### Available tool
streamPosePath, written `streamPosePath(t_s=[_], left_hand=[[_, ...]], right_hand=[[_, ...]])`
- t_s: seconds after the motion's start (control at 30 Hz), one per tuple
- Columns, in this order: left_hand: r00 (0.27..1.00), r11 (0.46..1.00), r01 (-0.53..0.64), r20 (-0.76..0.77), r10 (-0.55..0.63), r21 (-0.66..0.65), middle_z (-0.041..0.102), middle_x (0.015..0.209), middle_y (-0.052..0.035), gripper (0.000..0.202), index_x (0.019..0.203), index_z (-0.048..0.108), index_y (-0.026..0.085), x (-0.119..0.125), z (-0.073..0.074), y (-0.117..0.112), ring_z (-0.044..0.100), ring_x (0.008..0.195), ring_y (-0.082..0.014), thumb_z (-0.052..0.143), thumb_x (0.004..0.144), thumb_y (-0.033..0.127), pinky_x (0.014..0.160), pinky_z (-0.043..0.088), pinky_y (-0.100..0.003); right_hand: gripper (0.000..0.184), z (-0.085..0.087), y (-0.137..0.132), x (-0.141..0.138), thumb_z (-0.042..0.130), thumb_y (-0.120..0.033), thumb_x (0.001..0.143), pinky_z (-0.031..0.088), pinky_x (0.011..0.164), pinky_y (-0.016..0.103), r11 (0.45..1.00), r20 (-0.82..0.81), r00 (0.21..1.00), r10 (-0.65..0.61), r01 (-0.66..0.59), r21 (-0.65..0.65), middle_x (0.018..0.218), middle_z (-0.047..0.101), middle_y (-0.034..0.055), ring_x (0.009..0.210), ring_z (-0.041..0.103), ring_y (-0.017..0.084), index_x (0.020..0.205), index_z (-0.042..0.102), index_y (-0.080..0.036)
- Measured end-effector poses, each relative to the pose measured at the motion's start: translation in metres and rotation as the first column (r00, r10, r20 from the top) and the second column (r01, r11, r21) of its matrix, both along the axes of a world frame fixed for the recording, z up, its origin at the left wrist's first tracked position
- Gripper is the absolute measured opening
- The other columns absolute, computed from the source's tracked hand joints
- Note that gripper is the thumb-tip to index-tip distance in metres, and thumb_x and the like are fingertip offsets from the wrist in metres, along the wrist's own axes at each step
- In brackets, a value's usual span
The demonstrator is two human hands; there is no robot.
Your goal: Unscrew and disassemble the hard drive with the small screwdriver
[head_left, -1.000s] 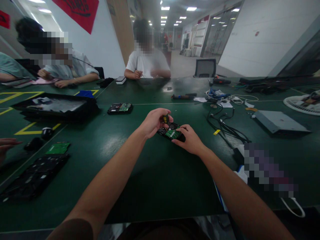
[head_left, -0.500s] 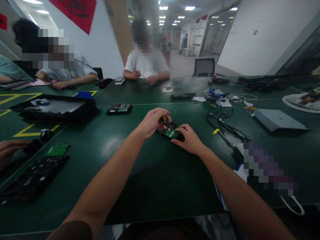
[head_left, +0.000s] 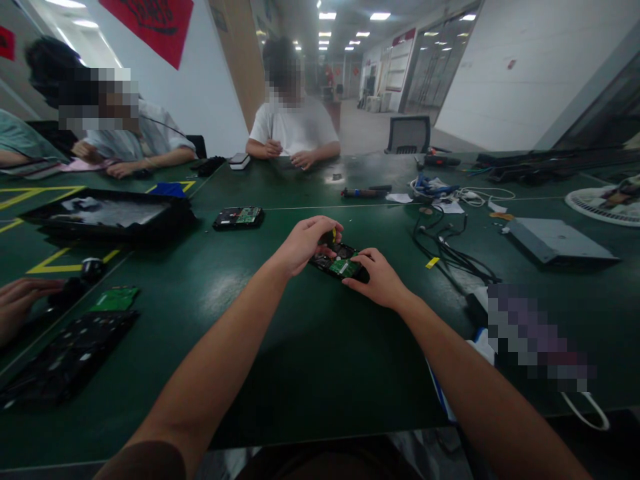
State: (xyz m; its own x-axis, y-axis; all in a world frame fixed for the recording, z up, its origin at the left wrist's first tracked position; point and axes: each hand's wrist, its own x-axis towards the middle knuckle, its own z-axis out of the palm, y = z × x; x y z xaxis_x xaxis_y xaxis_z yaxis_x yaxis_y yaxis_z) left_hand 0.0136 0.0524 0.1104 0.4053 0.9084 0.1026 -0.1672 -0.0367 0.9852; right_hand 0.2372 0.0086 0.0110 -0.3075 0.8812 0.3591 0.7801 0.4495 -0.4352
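Note:
On the green table in front of me lies a hard drive (head_left: 344,268) with a green circuit board, in a black casing. My left hand (head_left: 311,245) is closed around a yellow-and-black screwdriver handle (head_left: 330,237) above the drive's left part; the tip is hidden by my fingers. My right hand (head_left: 376,276) grips the drive's right end, thumb at the near edge and fingers over the board.
Another drive (head_left: 239,218) lies to the left, near a black tray (head_left: 115,215). Black cables (head_left: 447,247) and a grey metal box (head_left: 561,240) are on the right. A dark drive casing (head_left: 70,353) and a co-worker's hand (head_left: 25,303) are at left. Two people sit across.
The screwdriver handle has turned slightly in my left hand, showing its yellow part differently. My right hand keeps its place on the drive.

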Motion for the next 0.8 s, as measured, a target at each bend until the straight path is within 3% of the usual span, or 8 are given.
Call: streamPosePath(t_s=[0.17, 0.4, 0.63, 0.8], left_hand=[[0.997, 0.997, -0.002, 0.074, 0.008, -0.073, 0.071, 0.086, -0.0112, 0.019, 0.092, 0.065, 0.015, 0.0006, -0.0026, 0.0019, 0.069, 0.084, -0.022, 0.065, 0.086, 0.033, 0.062, 0.059, -0.031], [0.999, 0.999, -0.034, 0.018, 0.034, 0.022, 0.066, 0.09, -0.0095, 0.017, 0.083, 0.071, 0.014, 0.001, 0.0001, -0.0001, 0.064, 0.088, -0.0196, 0.064, 0.085, 0.029, 0.066, 0.06, -0.029], [0.994, 0.994, -0.023, 0.108, 0.035, -0.107, 0.071, 0.087, -0.0112, 0.016, 0.092, 0.064, 0.015, 0.0031, -0.006, 0.0047, 0.071, 0.086, -0.023, 0.064, 0.087, 0.031, 0.068, 0.062, -0.035], [0.995, 0.997, -0.073, 0.065, 0.073, -0.002, 0.069, 0.088, -0.0101, 0.017, 0.084, 0.068, 0.014, 0.0014, -0.0054, 0.0052, 0.067, 0.086, -0.0203, 0.062, 0.086, 0.03, 0.063, 0.058, -0.028]], right_hand=[[0.054, 0.0009, -0.0005, -0.0001, 0.073, -0.057, 0.087, 0.05, 0.104, 0.054, 1.0, -0.005, 1.0, 0.001, -0.001, -0.011, 0.132, 0.053, 0.0129, 0.121, 0.055, 0.032, 0.129, 0.064, -0.026], [0.054, 0.0012, -0.0004, -0.0001, 0.074, -0.057, 0.086, 0.05, 0.104, 0.056, 1.0, -0.009, 1.0, -0.004, 0.004, -0.025, 0.132, 0.052, 0.0124, 0.121, 0.055, 0.032, 0.13, 0.064, -0.027], [0.054, 0.0002, -0.0001, -0.0005, 0.074, -0.056, 0.086, 0.048, 0.107, 0.053, 1.0, -0.014, 1.0, 0.003, -0.003, -0.015, 0.132, 0.052, 0.0123, 0.122, 0.055, 0.031, 0.129, 0.064, -0.025], [0.056, 0.0002, 0.0006, 0.0003, 0.074, -0.058, 0.085, 0.05, 0.105, 0.054, 1.0, -0.02, 1.0, 0.005, -0.006, -0.021, 0.133, 0.052, 0.0127, 0.122, 0.056, 0.031, 0.13, 0.064, -0.026]])
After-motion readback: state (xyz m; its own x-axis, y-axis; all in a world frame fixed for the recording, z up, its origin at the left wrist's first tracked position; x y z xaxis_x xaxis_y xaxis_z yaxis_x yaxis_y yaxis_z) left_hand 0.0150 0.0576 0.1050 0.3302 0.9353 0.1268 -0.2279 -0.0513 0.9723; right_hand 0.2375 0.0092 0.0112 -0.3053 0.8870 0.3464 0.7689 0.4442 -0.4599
